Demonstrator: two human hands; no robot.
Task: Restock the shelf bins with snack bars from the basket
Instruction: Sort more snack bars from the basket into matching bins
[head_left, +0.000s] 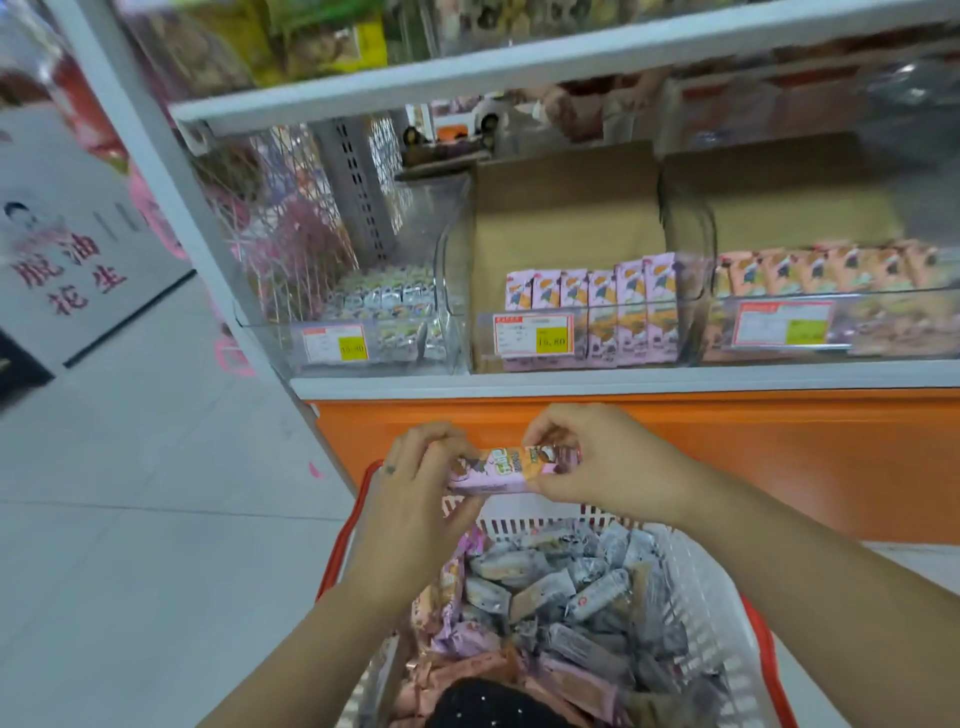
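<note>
Both my hands hold pink snack bars (511, 470) level above the basket. My left hand (415, 483) grips their left end and my right hand (597, 462) pinches the right end. Below them the white basket (701, 582) with red handles is filled with several grey, pink and orange wrapped bars (561, 592). On the shelf ahead stand three clear bins: the middle bin (582, 332) holds upright pink bars, the left bin (363, 332) grey-green bars, the right bin (841, 322) orange bars.
An orange panel (675, 447) runs under the white shelf edge (623, 382). Cardboard sheets (566, 208) stand behind the bins. A white upright post (171, 171) frames the shelf on the left, with tiled floor (130, 493) and a printed sign (67, 260) beyond.
</note>
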